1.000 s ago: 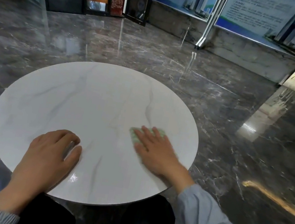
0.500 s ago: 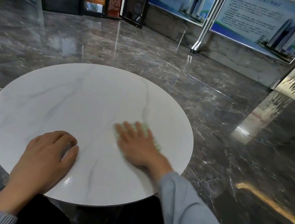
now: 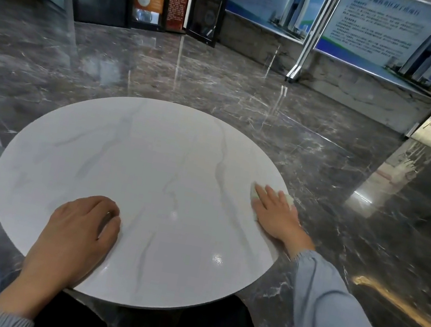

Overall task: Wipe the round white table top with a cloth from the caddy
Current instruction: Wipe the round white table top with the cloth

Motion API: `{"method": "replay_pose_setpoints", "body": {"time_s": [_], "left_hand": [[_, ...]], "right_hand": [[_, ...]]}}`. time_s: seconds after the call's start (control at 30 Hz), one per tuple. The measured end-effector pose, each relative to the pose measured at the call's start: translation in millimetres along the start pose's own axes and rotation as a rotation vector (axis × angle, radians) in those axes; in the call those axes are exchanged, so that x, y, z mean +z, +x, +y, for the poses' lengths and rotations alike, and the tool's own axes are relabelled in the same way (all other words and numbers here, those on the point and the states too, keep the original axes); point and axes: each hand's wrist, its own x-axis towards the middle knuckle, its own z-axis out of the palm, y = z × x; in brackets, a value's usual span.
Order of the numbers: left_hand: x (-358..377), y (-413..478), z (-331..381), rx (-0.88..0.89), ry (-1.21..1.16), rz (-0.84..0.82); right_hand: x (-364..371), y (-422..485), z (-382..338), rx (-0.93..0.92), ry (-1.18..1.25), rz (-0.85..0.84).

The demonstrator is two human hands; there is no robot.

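— Where is the cloth?

— The pale green cloth (image 3: 289,200) lies flat at the right edge of the round white tabletop (image 3: 148,180), almost all of it under the right hand (image 3: 275,217). Only small bits of it show past the fingertips and beside the thumb.

— And the grip on it?

— It is wide. The fingers are straight and spread, and the palm presses the cloth down onto the marble-veined surface. Nothing is pinched or curled round it. The wrist sits over the rim, and a light blue sleeve (image 3: 340,315) runs back from it.

— The other hand?

— The left hand (image 3: 78,231) rests on the near-left part of the tabletop, close to the near edge and well apart from the cloth. Its fingers are loosely bent with the tips on the surface, and its grip holds nothing.

— What else is around?

— A glossy dark marble floor (image 3: 222,84) lies all round the tabletop. Framed display boards (image 3: 389,35) showing towers stand along the far wall.
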Motion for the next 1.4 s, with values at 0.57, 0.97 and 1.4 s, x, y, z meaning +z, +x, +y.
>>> {"method": "replay_pose_setpoints", "body": {"time_s": [0.57,0.97,1.4], "left_hand": [[-0.6,-1.0,2.7,-0.026,0.002,-0.014],[-2.7,1.1,4.2,-0.061,-0.002,-0.059],[-5.3,0.8,10.8,-0.047,-0.001,-0.041]], "right_hand": [[32.8,-150.9,-62.3,-0.543,-0.083,-0.018],[51.3,-164.8,-82.4,-0.417,-0.094,-0.007],[9.1,1.8,28.2,-0.152,-0.039,-0.023]]}}
